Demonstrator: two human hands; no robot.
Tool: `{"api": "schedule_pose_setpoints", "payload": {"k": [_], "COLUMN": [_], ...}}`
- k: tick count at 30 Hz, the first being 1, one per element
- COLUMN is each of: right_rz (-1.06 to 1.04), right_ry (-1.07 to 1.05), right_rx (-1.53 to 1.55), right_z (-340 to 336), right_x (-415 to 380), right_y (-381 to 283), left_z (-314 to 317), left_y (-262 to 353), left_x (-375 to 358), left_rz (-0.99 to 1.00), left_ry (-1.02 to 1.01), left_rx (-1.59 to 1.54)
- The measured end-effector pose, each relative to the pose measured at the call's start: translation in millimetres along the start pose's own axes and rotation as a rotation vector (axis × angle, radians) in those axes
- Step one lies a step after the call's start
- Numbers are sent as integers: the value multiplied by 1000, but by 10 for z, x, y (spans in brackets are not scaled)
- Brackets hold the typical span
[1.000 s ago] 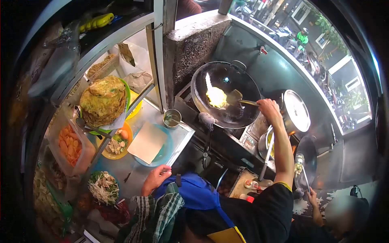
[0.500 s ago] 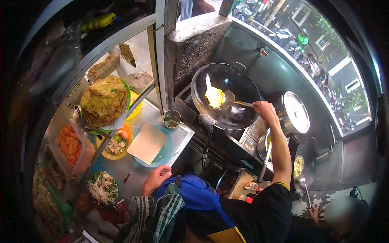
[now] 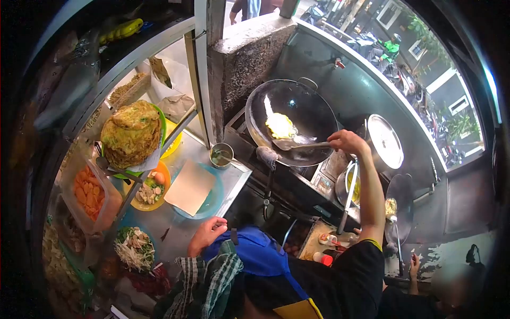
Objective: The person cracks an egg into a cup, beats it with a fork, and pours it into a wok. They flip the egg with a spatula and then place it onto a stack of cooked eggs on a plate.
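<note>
My right hand [image 3: 345, 142] is wrapped around the handle of a wok spatula [image 3: 305, 145]. The spatula's blade lies in the large dark wok [image 3: 313, 114], just below a yellow egg [image 3: 280, 126] frying there. My left hand [image 3: 207, 234], fingers loosely bent with nothing visible in them, rests by the metal counter's edge. Nearest to it is a blue plate [image 3: 217, 201] with a sheet of brown paper [image 3: 187, 186] on it. A small metal cup [image 3: 221, 153] stands at the counter's corner.
On the left are stacked omelettes [image 3: 130, 133], a yellow bowl [image 3: 139, 203] of ingredients, a plastic tub [image 3: 109, 204] and shredded vegetables [image 3: 135, 249]. To the right are a lidded pot [image 3: 385, 141], a second wok [image 3: 404, 212] and a co-worker's hand [image 3: 414, 266]. Red-capped bottles [image 3: 322, 259] stand below.
My right hand has brought the spatula from the egg's right side to below it. The egg looks flatter and wider. The co-worker's hand has come off the utensil in the second wok.
</note>
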State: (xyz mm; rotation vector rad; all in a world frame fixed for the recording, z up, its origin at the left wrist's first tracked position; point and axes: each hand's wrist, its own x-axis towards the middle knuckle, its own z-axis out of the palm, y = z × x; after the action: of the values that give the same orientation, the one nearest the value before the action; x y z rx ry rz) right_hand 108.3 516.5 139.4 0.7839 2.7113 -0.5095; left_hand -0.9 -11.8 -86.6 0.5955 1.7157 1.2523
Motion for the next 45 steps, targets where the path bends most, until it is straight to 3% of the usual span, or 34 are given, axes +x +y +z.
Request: {"api": "schedule_pose_setpoints", "payload": {"k": [4, 11, 16, 22, 25, 28, 31, 36, 39, 45], "right_rz": [71, 1, 171, 142, 21, 13, -47, -17, -11, -51], "right_ry": [11, 211, 328, 345, 355, 382, 560, 591, 513, 432], "right_rx": [110, -287, -471, -365, -286, -405, -718, -674, -358, -408], "right_z": [173, -30, 252, 444, 509, 441, 412, 381, 479, 537], "right_x": [57, -240, 63, 265, 350, 260, 182, 425, 574, 420], "right_y": [-53, -132, -42, 140, 278, 71, -122, -131, -133, -138], "left_z": [20, -27, -14, -17, -17, -18, -17, -1, 14, -23], "left_y": [102, 87, 82, 54, 74, 79, 125, 102, 180, -13], "left_x": [18, -128, -69, -71, -84, -91, -121, -99, -83, -96], "left_rz": [3, -35, -14, -14, -8, -6, -27, -31, -43, -19], "left_ry": [-34, 26, 9, 21, 15, 36, 53, 39, 40, 69], "left_rx": [55, 62, 63, 25, 69, 55, 47, 36, 46, 5]}}
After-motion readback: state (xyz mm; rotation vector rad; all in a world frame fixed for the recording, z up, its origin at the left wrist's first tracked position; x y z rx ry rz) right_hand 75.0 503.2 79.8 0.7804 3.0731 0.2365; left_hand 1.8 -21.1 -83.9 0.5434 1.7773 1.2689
